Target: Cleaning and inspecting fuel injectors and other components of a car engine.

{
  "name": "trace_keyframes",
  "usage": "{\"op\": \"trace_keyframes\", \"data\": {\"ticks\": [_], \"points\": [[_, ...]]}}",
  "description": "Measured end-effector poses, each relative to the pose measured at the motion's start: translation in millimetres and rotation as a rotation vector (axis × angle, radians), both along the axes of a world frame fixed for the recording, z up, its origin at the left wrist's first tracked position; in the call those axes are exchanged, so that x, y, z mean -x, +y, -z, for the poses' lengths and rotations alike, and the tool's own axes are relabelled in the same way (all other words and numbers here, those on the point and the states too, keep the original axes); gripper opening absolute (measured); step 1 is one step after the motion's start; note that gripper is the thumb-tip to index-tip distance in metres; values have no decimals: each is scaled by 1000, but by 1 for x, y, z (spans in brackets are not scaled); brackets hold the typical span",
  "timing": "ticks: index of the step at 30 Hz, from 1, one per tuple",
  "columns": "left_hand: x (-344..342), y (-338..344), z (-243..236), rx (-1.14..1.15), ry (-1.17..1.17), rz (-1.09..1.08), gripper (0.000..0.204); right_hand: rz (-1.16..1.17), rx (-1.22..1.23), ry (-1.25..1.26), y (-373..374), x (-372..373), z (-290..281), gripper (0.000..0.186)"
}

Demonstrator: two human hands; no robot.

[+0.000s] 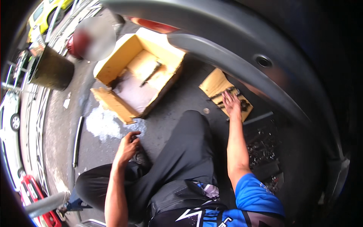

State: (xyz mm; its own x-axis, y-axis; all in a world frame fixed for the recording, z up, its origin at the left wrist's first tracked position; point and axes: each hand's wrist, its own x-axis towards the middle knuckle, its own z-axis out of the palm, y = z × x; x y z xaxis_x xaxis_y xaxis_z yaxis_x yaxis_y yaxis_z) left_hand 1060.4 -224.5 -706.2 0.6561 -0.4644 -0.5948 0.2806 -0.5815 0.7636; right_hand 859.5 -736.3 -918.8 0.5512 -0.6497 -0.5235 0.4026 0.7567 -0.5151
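- Right grip [231, 103]: fingers extended over dark metal parts [245, 104]; cannot tell whether any is grasped.
- Dark metal parts: beneath and just beside the right grip, on a flat cardboard piece [213, 84].
- Left grip [127, 147]: loosely open, fingers part-curled.
- Cardboard box [166, 90]: ahead of the left grip, dark tool [151, 74] inside.

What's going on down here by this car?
Someone is low on the ground beside a vehicle's grey bumper. Their right hand is stretched out over some dark parts on a flat cardboard piece; whether it grips one is unclear. The left hand is near a knee, with nothing visible in it. Ahead sits an open cardboard box with a dark tool inside and white material spilled beside it.
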Motion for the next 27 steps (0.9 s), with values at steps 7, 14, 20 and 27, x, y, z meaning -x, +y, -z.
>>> {"op": "trace_keyframes", "data": {"ticks": [7,14,20,27], "points": [[-10,-29,-9,445,261,-236,50,-49,-147,73,55,28,4,40],[-20,-44,-25,894,588,-323,58,-196,55,31,82,9,-67,34],[-12,-46,-21,934,575,-317,57,-541,400,-20,155,-44,-167,40],[-3,-48,-26,950,506,-310,58,-1010,893,73,268,-83,-222,29]]}}
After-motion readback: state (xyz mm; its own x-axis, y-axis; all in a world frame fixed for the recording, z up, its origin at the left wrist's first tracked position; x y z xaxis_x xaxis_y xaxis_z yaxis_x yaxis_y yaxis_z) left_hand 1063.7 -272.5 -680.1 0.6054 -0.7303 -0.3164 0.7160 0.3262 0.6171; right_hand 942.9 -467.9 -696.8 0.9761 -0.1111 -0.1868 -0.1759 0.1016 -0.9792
